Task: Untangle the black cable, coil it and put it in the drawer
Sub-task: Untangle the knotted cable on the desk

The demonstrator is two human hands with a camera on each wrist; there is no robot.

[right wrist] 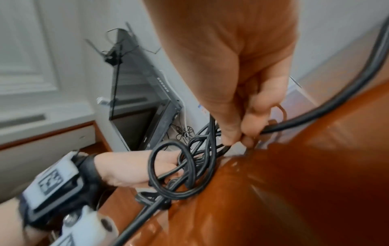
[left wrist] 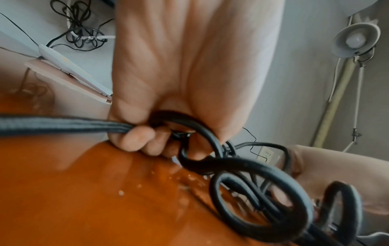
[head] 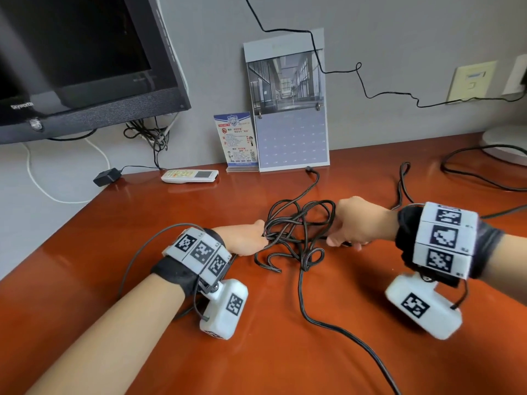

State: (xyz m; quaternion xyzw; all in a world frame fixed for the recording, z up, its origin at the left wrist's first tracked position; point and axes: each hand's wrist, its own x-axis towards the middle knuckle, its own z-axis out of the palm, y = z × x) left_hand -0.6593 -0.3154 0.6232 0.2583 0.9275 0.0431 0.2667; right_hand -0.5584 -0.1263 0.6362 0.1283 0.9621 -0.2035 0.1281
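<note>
A tangled black cable (head: 296,232) lies in a knot of loops on the orange-brown desk (head: 285,352) between my hands. My left hand (head: 248,238) grips strands at the knot's left side; in the left wrist view its fingers (left wrist: 136,138) curl round the black cable (left wrist: 231,166). My right hand (head: 353,223) holds the knot's right side, and in the right wrist view its fingertips (right wrist: 235,133) pinch a strand of the cable (right wrist: 185,166). One cable end with a plug (head: 309,169) lies near the calendar. Another strand runs toward the desk's front edge. No drawer is in view.
A calendar (head: 288,109) and a small card stand (head: 235,141) lean against the back wall. A white remote (head: 189,175) and a black adapter (head: 107,176) lie at the back left under the TV (head: 79,61). A lamp base (head: 507,143) with its own cable sits at the back right.
</note>
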